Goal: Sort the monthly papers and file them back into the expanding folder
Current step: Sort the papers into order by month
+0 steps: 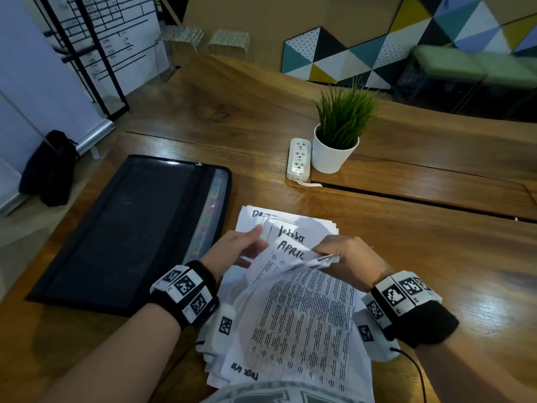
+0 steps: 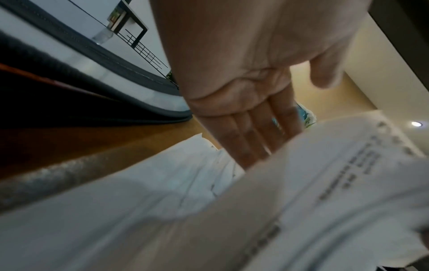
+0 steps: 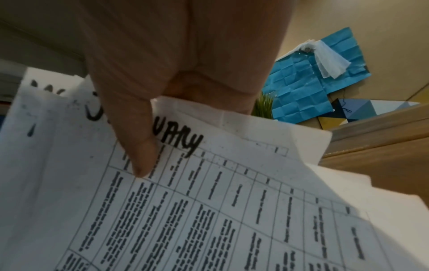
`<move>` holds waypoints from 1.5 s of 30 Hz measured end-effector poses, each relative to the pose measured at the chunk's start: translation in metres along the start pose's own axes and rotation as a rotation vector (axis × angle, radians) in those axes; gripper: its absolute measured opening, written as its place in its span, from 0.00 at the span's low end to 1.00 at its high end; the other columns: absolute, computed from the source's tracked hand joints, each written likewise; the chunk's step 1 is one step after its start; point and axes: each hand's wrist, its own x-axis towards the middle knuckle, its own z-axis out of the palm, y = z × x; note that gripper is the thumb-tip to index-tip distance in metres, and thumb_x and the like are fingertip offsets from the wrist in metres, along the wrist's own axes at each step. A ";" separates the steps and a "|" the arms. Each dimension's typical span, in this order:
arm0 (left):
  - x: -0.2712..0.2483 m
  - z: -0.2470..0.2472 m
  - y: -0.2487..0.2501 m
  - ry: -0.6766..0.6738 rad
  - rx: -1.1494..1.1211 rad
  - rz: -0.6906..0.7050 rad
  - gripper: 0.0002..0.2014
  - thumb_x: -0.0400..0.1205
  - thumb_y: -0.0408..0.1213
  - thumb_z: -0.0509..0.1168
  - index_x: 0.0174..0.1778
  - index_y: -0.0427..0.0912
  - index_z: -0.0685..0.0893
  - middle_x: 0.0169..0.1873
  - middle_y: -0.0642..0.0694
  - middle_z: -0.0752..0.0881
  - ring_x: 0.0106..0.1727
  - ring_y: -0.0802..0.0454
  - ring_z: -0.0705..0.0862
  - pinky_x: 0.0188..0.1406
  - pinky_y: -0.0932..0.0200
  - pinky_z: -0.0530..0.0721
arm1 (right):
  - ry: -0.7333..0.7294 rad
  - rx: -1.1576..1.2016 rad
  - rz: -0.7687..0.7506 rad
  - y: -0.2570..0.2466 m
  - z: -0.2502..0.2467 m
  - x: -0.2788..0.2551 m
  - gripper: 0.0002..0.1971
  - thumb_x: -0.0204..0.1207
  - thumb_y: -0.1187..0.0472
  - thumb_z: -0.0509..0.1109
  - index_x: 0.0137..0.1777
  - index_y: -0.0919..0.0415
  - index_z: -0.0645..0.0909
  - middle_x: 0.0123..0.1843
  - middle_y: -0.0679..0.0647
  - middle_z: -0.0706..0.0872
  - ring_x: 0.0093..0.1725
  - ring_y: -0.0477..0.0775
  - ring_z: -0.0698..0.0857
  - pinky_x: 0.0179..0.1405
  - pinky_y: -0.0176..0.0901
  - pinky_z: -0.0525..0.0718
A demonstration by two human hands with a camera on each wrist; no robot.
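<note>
A loose pile of printed monthly sheets [image 1: 302, 321] lies on the wooden table [image 1: 436, 257] right in front of me, with handwritten headings such as "October" and "APRIL" showing. My right hand [image 1: 343, 255] pinches the top edge of a lifted bunch; in the right wrist view its thumb [image 3: 141, 155] presses on a sheet headed "January" [image 3: 232, 210]. My left hand [image 1: 247, 247] is at the pile's upper left, its straight fingers [image 2: 253, 139] slid behind a raised sheet [image 2: 336, 192], thumb apart. The black expanding folder [image 1: 130, 228] lies flat to the left.
A white power strip [image 1: 298, 159] and a potted grass plant [image 1: 337, 141] stand beyond the papers, beside a long slot in the table. A black bag [image 1: 49, 170] sits on the floor at far left. Stools and a patterned panel stand behind the table.
</note>
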 end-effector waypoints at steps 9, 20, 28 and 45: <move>0.036 0.001 -0.016 0.297 0.498 -0.020 0.13 0.80 0.36 0.66 0.60 0.41 0.82 0.52 0.49 0.82 0.54 0.52 0.81 0.51 0.62 0.75 | 0.099 -0.003 -0.114 0.010 0.015 -0.017 0.07 0.66 0.61 0.76 0.44 0.52 0.90 0.38 0.47 0.86 0.35 0.49 0.84 0.31 0.43 0.83; 0.031 0.010 -0.014 0.345 0.480 0.093 0.06 0.76 0.39 0.73 0.41 0.42 0.84 0.50 0.47 0.78 0.48 0.52 0.79 0.46 0.68 0.73 | 0.137 -0.096 -0.227 0.003 0.024 -0.025 0.05 0.70 0.61 0.71 0.41 0.55 0.89 0.43 0.55 0.85 0.39 0.53 0.83 0.36 0.37 0.81; 0.018 0.011 -0.013 0.182 0.123 0.052 0.07 0.79 0.29 0.69 0.50 0.38 0.79 0.41 0.29 0.86 0.36 0.44 0.80 0.42 0.49 0.79 | 0.105 -0.046 -0.164 0.011 0.027 -0.018 0.10 0.69 0.53 0.75 0.50 0.47 0.90 0.77 0.61 0.69 0.74 0.61 0.71 0.70 0.57 0.72; 0.014 0.010 -0.012 0.214 0.054 0.076 0.20 0.66 0.46 0.80 0.49 0.41 0.85 0.46 0.43 0.90 0.52 0.40 0.87 0.57 0.34 0.83 | 0.091 -0.038 -0.165 0.018 0.033 -0.026 0.12 0.71 0.49 0.70 0.51 0.49 0.90 0.70 0.58 0.77 0.70 0.58 0.76 0.65 0.54 0.78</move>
